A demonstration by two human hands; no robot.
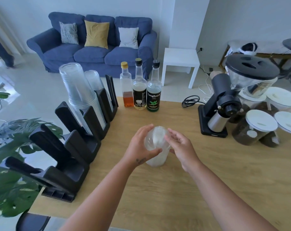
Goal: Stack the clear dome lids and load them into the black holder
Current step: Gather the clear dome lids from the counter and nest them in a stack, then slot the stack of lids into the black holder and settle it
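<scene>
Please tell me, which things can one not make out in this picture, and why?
- Number of lids in the stack of lids, head view: clear, blurred, partly covered by the left hand.
- Whether the right hand grips or only touches it: blurred.
- Small print on the middle bottle: too small.
- Rightmost jar: cut off by the right edge.

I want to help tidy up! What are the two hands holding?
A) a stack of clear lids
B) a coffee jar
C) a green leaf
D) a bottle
A: the left hand and right hand hold the stack of clear lids between them.
</scene>
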